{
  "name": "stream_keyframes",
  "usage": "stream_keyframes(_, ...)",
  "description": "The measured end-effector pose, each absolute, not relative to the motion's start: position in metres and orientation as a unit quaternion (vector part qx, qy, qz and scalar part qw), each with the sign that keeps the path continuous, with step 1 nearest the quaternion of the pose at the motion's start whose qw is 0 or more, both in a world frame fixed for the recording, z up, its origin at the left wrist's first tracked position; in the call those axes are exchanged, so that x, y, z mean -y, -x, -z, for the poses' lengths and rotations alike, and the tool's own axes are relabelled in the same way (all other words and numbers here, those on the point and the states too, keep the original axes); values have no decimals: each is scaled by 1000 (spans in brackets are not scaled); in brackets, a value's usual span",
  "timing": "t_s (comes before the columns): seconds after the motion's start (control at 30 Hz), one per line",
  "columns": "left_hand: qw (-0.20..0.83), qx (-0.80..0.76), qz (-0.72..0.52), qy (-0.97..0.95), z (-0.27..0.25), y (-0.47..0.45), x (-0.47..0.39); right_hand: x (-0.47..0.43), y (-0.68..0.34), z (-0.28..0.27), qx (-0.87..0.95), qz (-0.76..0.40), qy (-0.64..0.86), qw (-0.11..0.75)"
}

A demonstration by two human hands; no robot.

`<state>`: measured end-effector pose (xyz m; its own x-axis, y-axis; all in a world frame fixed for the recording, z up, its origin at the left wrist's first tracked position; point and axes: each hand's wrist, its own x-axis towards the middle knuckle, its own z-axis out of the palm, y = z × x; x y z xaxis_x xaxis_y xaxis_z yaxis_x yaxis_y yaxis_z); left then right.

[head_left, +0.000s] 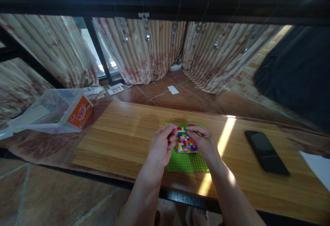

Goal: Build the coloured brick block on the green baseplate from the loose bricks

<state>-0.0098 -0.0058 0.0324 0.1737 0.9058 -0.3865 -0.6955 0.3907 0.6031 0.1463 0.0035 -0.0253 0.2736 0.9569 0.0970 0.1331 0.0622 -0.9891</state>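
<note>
A green studded baseplate (180,163) lies on the wooden board in front of me. On it sits a block of many small coloured bricks (186,143), in red, yellow, green, purple, orange and white. My left hand (162,143) is at the left edge of the block, thumb and forefinger pinching a small pink brick (175,126). From the right, my right hand (205,140) reaches over the block's upper right part. Its thumb and fingers are drawn together near the top row; what they grip, if anything, is hidden.
A black smartphone (266,153) lies on the wooden board (123,130) at the right, near a white paper (316,167). To the left stands a clear plastic bin (54,111) with an orange label. A dark bar (165,8) crosses above, before striped curtains (154,54).
</note>
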Motion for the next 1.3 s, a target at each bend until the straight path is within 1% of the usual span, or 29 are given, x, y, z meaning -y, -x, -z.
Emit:
stream_keyframes(0.33, 751, -365, -531, -141, -33, 8, 6, -3, -144, 15, 383, -464, 592, 536)
stream_keyframes(0.53, 751, -369, -528, -147, -31, 6, 5, -5, -141, 19, 393, -439, 588, 555)
stream_keyframes(0.67, 751, -369, -526, -153, -30, 4, 6, -5, -142, 24, 402, -435, 590, 549)
stream_keyframes(0.77, 748, -371, -527, -162, -30, 4, 7, -4, -145, 25, 441, -406, 585, 546)
stream_keyframes(0.9, 747, -373, -522, -175, -30, 5, 7, 2, -148, 13, 526, -299, 569, 557)
stream_keyframes(0.97, 747, -376, -517, -181, -30, 4, 8, 7, -146, 1, 570, -265, 544, 555)
stream_keyframes(1.1, 752, -375, -509, -186, -30, 1, 8, 15, -136, -17, 644, -256, 502, 517)
stream_keyframes(1.3, 756, -376, -498, -196, -32, 0, 9, 20, -132, -20, 679, -218, 499, 491)
